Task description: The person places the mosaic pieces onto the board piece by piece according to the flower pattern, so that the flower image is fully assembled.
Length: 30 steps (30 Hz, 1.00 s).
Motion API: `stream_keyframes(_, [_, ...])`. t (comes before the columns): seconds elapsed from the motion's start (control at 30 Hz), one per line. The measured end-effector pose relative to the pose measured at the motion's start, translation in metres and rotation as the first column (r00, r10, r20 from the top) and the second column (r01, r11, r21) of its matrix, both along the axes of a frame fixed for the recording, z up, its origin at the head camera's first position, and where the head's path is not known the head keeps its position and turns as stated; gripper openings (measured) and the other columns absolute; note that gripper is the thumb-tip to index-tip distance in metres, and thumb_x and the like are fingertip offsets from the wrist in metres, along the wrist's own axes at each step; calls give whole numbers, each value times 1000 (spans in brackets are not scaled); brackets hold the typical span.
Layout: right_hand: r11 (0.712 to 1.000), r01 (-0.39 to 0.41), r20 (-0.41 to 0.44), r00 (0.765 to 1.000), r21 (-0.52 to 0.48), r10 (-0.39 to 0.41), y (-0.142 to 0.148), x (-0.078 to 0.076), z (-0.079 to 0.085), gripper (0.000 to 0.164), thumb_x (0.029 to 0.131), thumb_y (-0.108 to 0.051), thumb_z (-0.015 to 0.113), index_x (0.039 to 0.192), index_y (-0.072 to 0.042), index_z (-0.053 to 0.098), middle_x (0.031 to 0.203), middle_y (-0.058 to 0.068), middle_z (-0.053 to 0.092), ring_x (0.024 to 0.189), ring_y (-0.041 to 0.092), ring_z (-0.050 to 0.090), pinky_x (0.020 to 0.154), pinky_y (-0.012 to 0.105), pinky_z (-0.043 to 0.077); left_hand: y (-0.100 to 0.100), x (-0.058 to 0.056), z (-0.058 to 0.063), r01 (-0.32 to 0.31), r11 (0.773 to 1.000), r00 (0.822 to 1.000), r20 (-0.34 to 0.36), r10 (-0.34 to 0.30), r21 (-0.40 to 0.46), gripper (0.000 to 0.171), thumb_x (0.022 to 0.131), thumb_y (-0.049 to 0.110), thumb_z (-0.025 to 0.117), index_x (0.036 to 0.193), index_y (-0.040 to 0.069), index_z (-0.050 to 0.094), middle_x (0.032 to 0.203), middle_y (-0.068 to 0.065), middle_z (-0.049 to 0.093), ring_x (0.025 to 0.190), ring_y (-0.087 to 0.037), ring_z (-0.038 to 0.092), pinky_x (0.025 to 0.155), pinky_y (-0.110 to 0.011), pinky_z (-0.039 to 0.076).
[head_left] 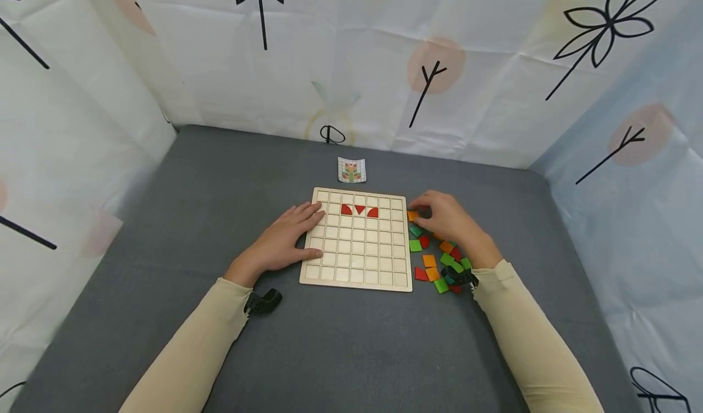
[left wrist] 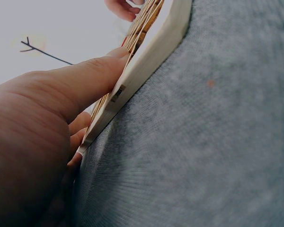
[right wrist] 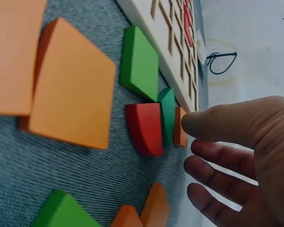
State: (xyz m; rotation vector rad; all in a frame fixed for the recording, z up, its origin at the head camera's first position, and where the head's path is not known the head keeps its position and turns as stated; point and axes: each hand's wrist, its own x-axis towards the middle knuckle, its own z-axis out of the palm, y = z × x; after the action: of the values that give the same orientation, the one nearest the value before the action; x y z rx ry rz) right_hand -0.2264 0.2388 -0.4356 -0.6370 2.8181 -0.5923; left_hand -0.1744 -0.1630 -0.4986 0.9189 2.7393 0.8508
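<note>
A pale wooden grid board (head_left: 349, 268) lies flat on the grey table. In its second row from the far side sit red pieces: a quarter-round (head_left: 346, 209), a triangle (head_left: 359, 209) and another quarter-round (head_left: 373, 212). My left hand (head_left: 282, 239) rests on the board's left edge, fingers spread and the thumb (left wrist: 97, 78) lying over the rim. Just off the far right of the board, my right hand (head_left: 445, 218) pinches an orange tile (right wrist: 180, 135) between thumb and forefinger. In the right wrist view the forefinger is hidden behind the thumb.
Loose tiles lie right of the board, among them a green square (head_left: 415, 246), a red quarter-round (right wrist: 146, 127), a teal triangle (right wrist: 167, 116) and an orange tile (head_left: 429, 260). Beyond the board is a small pattern card (head_left: 351, 170). Printed fabric (head_left: 373, 83) encloses the table.
</note>
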Motion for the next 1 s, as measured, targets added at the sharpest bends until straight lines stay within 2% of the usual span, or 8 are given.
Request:
stream_keyframes(0.37, [999,19,13,1000,47,-19,-2,-1,-3,34,102,-9,77,136,-1,75,132,18,68,118,38,63,99,56,55,1,0,0,-5,1000,1000,4,5,-5,94,101,47,78,171,6,32,179,-12,20,166,-33,12,134,-48,5])
stream_keyframes(0.6, [999,21,6,1000,36,-21,-1,0,-5,33,102,-8,76,134,-1,76,130,17,68,117,38,64,98,55,56,1,0,1,-9,1000,1000,13,9,-18,95,100,47,79,172,8,30,180,-10,19,166,-31,10,134,-46,4])
stream_keyframes(1.0, [999,45,4,999,25,-45,0,3,-8,32,104,-9,75,134,-2,75,130,16,68,118,37,63,101,57,54,1,-1,1,-6,1000,1000,2,6,-7,92,101,47,77,171,7,32,179,-12,21,166,-33,12,134,-49,7])
